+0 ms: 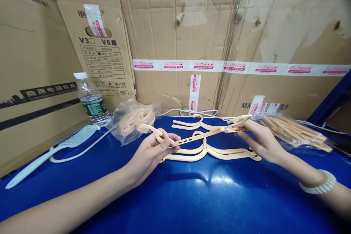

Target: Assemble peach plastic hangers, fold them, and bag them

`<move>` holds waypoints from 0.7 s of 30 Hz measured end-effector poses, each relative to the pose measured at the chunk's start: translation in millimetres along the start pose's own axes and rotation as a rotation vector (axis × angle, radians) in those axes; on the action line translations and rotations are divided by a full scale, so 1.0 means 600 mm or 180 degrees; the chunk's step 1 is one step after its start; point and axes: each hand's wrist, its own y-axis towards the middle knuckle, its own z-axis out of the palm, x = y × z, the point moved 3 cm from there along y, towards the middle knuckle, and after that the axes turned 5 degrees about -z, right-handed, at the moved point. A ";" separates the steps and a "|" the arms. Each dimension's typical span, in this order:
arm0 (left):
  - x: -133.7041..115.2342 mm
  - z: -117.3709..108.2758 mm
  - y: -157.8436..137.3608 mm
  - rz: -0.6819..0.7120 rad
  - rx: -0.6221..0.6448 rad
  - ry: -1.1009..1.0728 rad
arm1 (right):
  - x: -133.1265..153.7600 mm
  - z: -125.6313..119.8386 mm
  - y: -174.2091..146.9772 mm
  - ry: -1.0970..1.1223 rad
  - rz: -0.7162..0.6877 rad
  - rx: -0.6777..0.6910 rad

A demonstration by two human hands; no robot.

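Between my two hands, above the blue table, a peach plastic clothes hanger piece (200,136) is held up at a slant. My left hand (156,150) is closed around its left end, where a curved hook (150,128) sticks up. The fingers of my right hand (260,140) pinch the far right end, which rises higher. Beneath it a peach hanger (189,157) with a hook and paired arms lies on the table. Behind that lies another hanger (189,124), partly hidden by the held piece.
A clear bag of hooks (137,119) lies at left, and a bag of long hanger arms (298,131) at right. A water bottle (93,104), a pale green hairbrush (55,151) and a white cable (82,156) are on the left. Cardboard (175,33) walls the back of the table (192,204).
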 end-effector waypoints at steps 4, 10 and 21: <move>-0.002 0.003 -0.002 0.0003 0.0026 -0.0025 | 0.003 -0.001 -0.001 -0.0011 -0.0013 -0.0117; -0.004 0.002 -0.002 -0.0010 0.0041 -0.0097 | 0.006 -0.002 -0.002 -0.0056 0.0046 -0.0168; -0.003 0.002 -0.002 0.0047 -0.0088 0.0099 | 0.030 -0.005 0.006 -0.0104 -0.0431 -0.0235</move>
